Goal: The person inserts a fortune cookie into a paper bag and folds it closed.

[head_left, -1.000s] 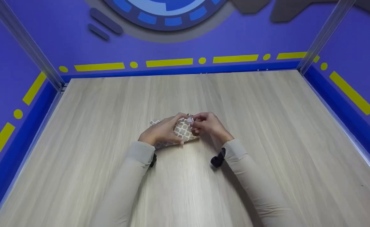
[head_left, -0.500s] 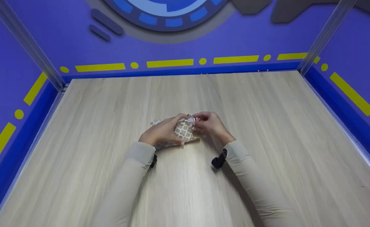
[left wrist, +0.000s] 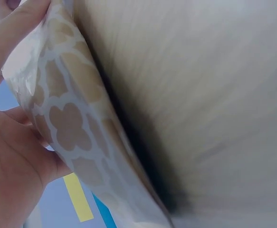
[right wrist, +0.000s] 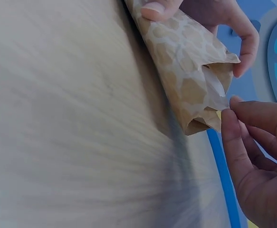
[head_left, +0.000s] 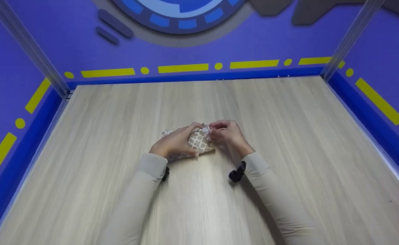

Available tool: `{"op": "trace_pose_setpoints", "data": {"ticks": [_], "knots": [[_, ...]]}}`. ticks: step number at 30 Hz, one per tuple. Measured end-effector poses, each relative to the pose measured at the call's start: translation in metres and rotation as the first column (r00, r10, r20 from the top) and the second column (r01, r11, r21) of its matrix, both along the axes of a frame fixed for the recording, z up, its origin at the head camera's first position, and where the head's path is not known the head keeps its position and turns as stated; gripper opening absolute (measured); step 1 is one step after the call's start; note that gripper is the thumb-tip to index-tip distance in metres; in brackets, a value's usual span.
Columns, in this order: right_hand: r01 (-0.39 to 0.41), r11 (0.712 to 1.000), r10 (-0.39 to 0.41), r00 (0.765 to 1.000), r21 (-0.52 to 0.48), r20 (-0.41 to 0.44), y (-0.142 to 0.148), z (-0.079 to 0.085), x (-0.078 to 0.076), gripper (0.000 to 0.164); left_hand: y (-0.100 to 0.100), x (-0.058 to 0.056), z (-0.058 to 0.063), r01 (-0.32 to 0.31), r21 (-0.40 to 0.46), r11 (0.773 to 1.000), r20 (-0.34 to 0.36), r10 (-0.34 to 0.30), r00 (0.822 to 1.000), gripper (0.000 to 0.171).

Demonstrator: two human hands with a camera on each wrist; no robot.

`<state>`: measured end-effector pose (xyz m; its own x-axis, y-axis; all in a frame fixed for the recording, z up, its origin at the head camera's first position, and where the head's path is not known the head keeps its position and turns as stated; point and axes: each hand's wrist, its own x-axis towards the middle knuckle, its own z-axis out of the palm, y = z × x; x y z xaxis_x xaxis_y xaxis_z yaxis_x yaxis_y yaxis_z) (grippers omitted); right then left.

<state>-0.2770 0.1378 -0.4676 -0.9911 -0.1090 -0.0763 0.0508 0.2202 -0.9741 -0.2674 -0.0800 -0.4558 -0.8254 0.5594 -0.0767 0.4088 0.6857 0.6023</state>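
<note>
A person's left hand [head_left: 175, 141], fingers and thumb spread round its sides, grips a tan-and-white patterned paper packet [head_left: 197, 141] at the middle of a wood-grained bench [head_left: 199, 204]. At the packet's ragged end, the right hand [head_left: 232, 136] pinches the paper edge, thumb and fingertip nearly together.

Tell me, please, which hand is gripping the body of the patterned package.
The left hand grips the package across its body; the right hand pinches the open end.
</note>
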Motion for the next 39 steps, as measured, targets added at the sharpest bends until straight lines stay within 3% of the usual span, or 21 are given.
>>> {"op": "trace_pose_setpoints", "data": {"ticks": [6,10,17,21,28,39], "knots": [[-0.043,0.985,0.061,0.993,-0.17,0.104,0.001,-0.002,-0.001,0.028,0.0,0.001,0.001,-0.007,-0.006,1.0,0.011,0.007,1.0,0.091],[-0.086,0.982,0.11,0.984,-0.167,0.141,0.003,-0.002,-0.001,0.039,0.0,0.001,0.002,-0.012,0.0,1.0,0.022,0.012,1.0,0.091],[-0.194,0.964,0.224,0.961,-0.183,0.161,0.004,0.002,0.003,0.068,0.001,0.001,0.001,0.032,0.019,0.999,0.006,-0.032,0.999,0.085],[-0.192,0.952,0.243,0.947,-0.24,0.209,0.001,0.004,0.004,0.077,0.001,0.001,0.001,0.036,0.026,0.999,0.007,-0.036,0.999,0.086],[-0.184,0.916,0.278,0.932,-0.358,0.234,-0.004,0.006,0.004,0.075,0.001,0.001,0.001,0.03,0.022,0.999,0.001,-0.03,1.0,0.088],[-0.171,0.892,0.303,0.913,-0.419,0.272,-0.015,0.005,0.003,0.07,0.006,0.005,0.004,0.0,0.04,0.999,0.026,-0.001,1.0,0.095]]}}
